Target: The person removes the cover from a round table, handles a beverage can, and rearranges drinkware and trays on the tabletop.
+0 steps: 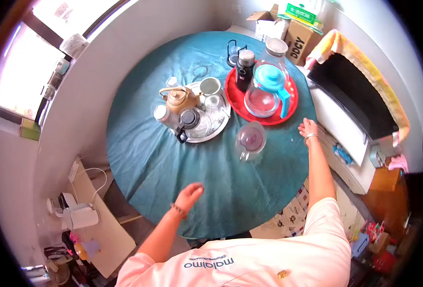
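Observation:
My left hand [191, 195] hovers over the near side of the green tablecloth [197, 172], its fingers loosely curled and holding nothing. By the table's right edge is my right hand [308, 128], empty, fingers slightly bent and apart. Between the hands stands a clear container [251, 138] with a purplish round part, touched by neither. Beyond it, a red tray [290, 98] carries a glass pitcher with a turquoise lid [269, 79], a black flask [244, 71] and a tall clear jar [274, 55].
A silver tray [214, 131] at left holds a tan teapot [180, 98], a glass teapot [192, 122] and several cups. A black-handled glass item [234, 56] stands at the back. On the right are a television [355, 93] with a yellow cloth and cardboard boxes [301, 40].

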`<state>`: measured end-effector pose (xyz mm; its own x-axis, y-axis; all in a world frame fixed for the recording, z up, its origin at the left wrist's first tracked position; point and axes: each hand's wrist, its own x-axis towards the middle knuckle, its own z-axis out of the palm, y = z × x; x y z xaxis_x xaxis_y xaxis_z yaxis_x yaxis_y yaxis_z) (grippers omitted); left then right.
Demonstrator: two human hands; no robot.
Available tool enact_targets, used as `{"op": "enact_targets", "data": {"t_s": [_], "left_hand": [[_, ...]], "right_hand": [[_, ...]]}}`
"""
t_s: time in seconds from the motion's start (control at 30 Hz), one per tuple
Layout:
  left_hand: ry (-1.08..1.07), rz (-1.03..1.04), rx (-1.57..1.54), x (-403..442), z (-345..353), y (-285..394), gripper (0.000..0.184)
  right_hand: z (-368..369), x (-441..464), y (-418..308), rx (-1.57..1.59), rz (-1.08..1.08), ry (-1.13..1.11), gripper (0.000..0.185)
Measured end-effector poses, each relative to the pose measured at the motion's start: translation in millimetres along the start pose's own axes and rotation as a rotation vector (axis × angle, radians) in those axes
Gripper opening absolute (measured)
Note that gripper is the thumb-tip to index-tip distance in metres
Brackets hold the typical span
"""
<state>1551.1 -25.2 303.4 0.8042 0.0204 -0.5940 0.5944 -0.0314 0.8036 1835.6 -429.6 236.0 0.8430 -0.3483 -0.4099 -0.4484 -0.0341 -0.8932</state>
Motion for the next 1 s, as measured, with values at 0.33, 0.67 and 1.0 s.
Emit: {"op": "enact_targets", "data": {"t_s": [0.33, 0.67, 1.0], "left_hand": [[-0.095, -0.075, -0.468, 190, 54, 126, 0.035], [-0.267, -0.212, -0.451, 277, 88, 113, 0.036], [-0.117, -0.322, -0.79, 298, 98, 126, 0.063]], "right_hand": [[38, 160, -1, -0.466, -0.372, 0.142, 0.035], [72, 194, -26, -0.784, -0.465, 0.097, 0.043], [69, 213, 0, -0.747, -0.525, 0.205, 0.039]]}}
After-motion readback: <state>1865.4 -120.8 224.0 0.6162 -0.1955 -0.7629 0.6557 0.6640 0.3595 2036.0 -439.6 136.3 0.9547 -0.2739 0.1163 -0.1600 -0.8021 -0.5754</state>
